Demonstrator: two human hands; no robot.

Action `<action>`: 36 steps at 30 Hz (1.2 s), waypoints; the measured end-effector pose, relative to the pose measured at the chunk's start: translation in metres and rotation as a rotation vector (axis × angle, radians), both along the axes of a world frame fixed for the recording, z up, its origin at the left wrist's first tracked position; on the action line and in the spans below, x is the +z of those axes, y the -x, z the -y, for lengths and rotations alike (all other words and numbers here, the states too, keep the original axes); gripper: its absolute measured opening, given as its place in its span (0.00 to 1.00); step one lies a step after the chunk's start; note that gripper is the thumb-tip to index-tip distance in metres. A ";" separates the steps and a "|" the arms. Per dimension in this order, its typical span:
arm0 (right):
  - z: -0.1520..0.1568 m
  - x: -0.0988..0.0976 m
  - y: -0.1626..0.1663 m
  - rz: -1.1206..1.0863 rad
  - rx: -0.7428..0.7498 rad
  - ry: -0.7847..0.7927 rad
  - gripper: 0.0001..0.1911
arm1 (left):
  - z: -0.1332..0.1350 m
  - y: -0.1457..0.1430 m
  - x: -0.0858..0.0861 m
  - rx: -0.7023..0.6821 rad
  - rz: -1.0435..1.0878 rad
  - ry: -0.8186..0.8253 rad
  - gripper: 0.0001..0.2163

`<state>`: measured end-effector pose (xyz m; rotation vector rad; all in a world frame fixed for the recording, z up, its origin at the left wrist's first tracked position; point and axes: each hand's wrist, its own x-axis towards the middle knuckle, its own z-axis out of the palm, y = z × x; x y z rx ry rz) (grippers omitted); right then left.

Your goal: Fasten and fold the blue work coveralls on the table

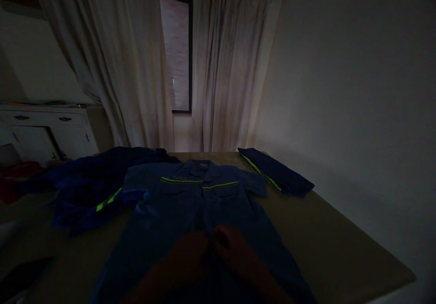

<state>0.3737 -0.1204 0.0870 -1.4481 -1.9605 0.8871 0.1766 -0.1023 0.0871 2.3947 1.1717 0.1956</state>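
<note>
A blue short-sleeved work coverall (pixel 180 211) lies spread face up, its collar at the far end and a yellow-green stripe across the chest above two pockets. My left hand (pixel 194 247) and my right hand (pixel 228 240) meet at its front opening, below the chest. Both have curled fingers, pinching the fabric along the middle seam. The picture is dark, so a button or zip between the fingers cannot be made out.
A heap of darker blue clothing (pixel 98 177) with a yellow-green band lies to the left. At the far right sits a folded navy garment (pixel 275 170) on the table (pixel 340 249). Beyond are curtains (pixel 228 68), a window (pixel 175 50) and a white cabinet (pixel 44 129).
</note>
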 end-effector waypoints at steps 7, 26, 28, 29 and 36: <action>0.002 0.000 -0.014 0.236 0.012 0.020 0.07 | -0.006 0.008 -0.013 0.017 0.228 0.034 0.07; -0.004 -0.014 -0.008 -0.113 -0.133 0.023 0.15 | -0.007 0.021 0.008 -0.084 0.603 0.179 0.03; -0.004 -0.016 -0.014 -0.159 -0.140 0.074 0.20 | -0.006 0.021 0.010 -0.117 0.670 0.170 0.04; -0.004 -0.016 -0.016 -0.188 -0.138 0.098 0.23 | -0.006 0.022 0.011 -0.127 0.690 0.162 0.04; -0.010 -0.011 -0.019 -0.380 -0.125 0.079 0.19 | 0.000 0.019 0.007 -0.033 0.462 0.087 0.04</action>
